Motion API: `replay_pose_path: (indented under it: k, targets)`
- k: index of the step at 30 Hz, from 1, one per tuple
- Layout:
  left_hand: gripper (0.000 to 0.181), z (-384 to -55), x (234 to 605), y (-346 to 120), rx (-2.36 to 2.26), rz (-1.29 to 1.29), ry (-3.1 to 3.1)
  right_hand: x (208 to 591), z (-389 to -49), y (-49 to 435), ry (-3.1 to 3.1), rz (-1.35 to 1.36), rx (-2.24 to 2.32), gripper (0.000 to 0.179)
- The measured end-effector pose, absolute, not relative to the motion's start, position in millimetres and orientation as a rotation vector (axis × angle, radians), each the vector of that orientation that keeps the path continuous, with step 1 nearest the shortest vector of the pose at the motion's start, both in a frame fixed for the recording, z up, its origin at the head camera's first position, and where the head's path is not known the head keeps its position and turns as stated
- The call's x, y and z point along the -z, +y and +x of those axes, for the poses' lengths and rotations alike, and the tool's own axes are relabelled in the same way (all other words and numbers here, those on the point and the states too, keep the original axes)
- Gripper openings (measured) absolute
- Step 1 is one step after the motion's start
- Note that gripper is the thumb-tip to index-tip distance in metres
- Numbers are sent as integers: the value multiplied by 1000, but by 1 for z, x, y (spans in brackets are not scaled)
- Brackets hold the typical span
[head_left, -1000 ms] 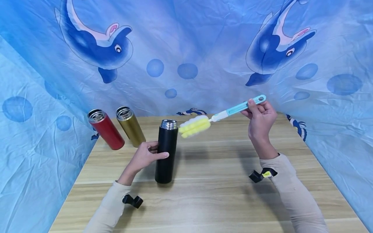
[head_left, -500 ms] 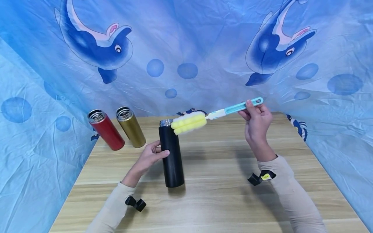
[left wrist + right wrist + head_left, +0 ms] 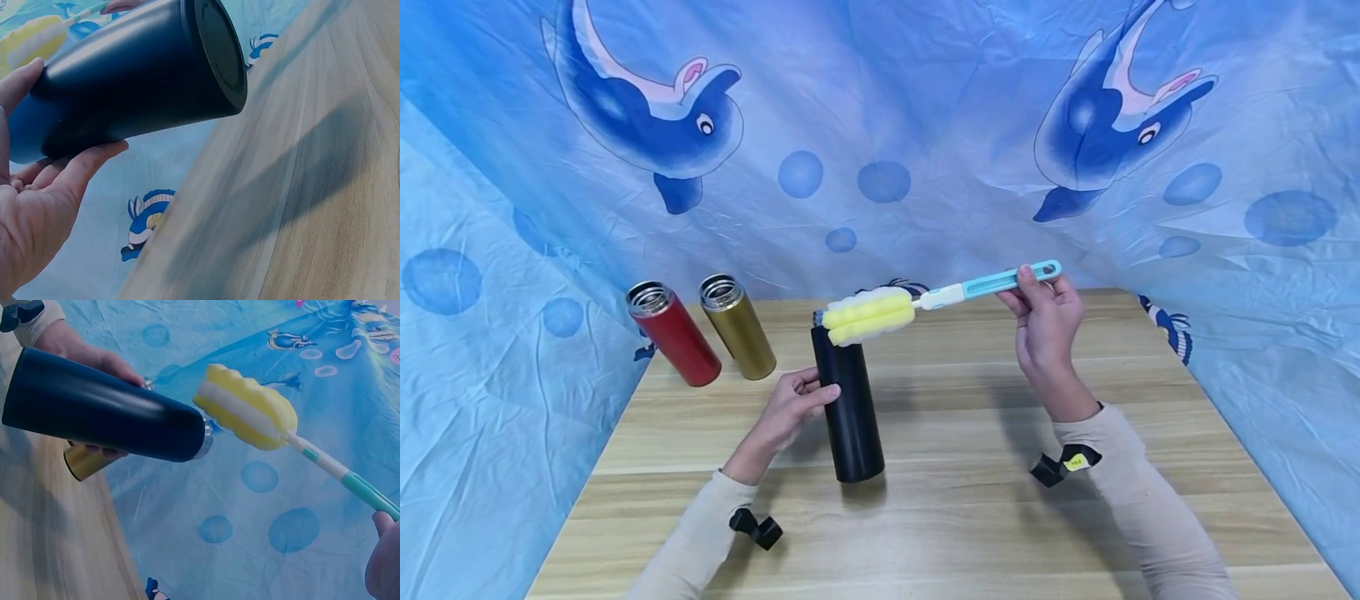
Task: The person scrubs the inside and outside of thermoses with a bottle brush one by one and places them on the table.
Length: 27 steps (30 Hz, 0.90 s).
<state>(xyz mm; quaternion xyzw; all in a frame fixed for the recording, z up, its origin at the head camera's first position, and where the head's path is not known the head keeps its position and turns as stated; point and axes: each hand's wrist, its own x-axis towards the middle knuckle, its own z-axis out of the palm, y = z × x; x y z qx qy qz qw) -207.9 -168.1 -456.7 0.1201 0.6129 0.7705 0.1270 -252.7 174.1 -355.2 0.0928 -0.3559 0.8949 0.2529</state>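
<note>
My left hand (image 3: 788, 410) grips a black vacuum flask (image 3: 852, 417) around its middle. The flask is tilted, and the left wrist view shows its base (image 3: 220, 50) raised above the table. A bottle brush (image 3: 868, 315) with a yellow and white sponge head is pinched by the turquoise end of its handle (image 3: 1000, 282) in my right hand (image 3: 1048, 333). From the head view, the sponge covers much of the flask's steel mouth. In the right wrist view the sponge tip (image 3: 209, 394) stands just off the mouth (image 3: 206, 439), apart from it and outside.
A red flask (image 3: 676, 335) and a gold flask (image 3: 739, 329), both without lids, stand at the back left of the wooden table (image 3: 970, 500). Blue cloth with dolphins (image 3: 955, 100) hangs behind and along both sides.
My right hand has moved left and slightly down, bringing the sponge in front of the flask's mouth. The black flask has tilted, its base swinging right as my left hand shifted slightly right.
</note>
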Motion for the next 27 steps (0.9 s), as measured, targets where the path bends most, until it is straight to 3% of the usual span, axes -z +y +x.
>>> replay_pose_path:
  k: [12,22,27]
  targets:
    - [52,-209,458,-167,-2293,455,1691,360,-255,168,-993,250,-2420,17]
    - [38,-206,456,-167,-2347,520,1601,366,-253,165,-1049,224,-2389,13]
    - [46,-206,452,-168,-2329,523,1604,369,-251,166,-1064,200,-2397,12]
